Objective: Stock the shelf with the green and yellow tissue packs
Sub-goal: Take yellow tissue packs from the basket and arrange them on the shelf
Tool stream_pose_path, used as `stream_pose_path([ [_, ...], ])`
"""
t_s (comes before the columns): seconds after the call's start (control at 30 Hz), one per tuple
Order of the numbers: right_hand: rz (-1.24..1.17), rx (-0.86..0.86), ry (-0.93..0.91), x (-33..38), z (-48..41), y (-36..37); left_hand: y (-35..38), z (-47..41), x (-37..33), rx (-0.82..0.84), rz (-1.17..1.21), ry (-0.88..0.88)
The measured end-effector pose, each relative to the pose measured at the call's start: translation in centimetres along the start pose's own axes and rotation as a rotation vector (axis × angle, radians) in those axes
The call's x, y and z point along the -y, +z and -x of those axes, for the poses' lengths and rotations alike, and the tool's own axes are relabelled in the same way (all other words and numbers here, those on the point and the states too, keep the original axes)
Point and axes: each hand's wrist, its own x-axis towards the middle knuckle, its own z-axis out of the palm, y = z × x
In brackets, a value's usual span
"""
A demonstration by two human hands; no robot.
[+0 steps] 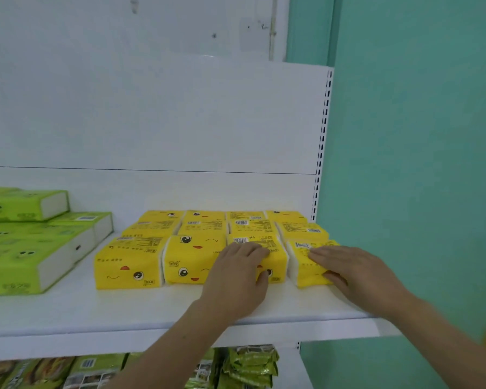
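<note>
No wording can be read. The yellow packs (129, 265) carry barcodes (240, 240) and small print, all too blurred to read. A green pack (82, 220) and a lower packet (89, 366) show barcodes too.

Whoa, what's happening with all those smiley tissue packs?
A person is filling a white metal shelf with tissues. The left hand grips the third yellow plastic-wrapped tissue pack in the front row. The right hand grips the end yellow tissue pack beside it, which sits a little crooked. Flat green plastic-wrapped tissue packs are stacked on the left.
</note>
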Motion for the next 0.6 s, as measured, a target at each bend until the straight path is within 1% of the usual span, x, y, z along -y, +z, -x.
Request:
stream_pose_path([
  [0.2, -0.096, 0.004, 0.024, -0.3, -1.1, 2.6, 0.9, -0.1, 0.1, -0.083, -0.013, 0.002],
  [0.37, -0.087, 0.038, 0.020, -0.6, -0.9, 2.2, 0.6, -0.1, 0.3, -0.068, 0.027, 0.023],
  [0.43, -0.103, 0.008, 0.043, 0.2, -0.9, 1.2, 0.5, 0.1, 0.3, -0.093, 0.065, 0.033],
  [0.5, -0.185, -0.081, 0.060, 2.2, -1.2, 0.0, 0.1, 0.6, 0.4, -0.149, 0.136, 0.037],
  [0.6, -0.454, -0.179, 0.090, 7.7, -1.6, -1.7, -1.0, 2.3, 0.8, -0.224, 0.366, -0.042],
])
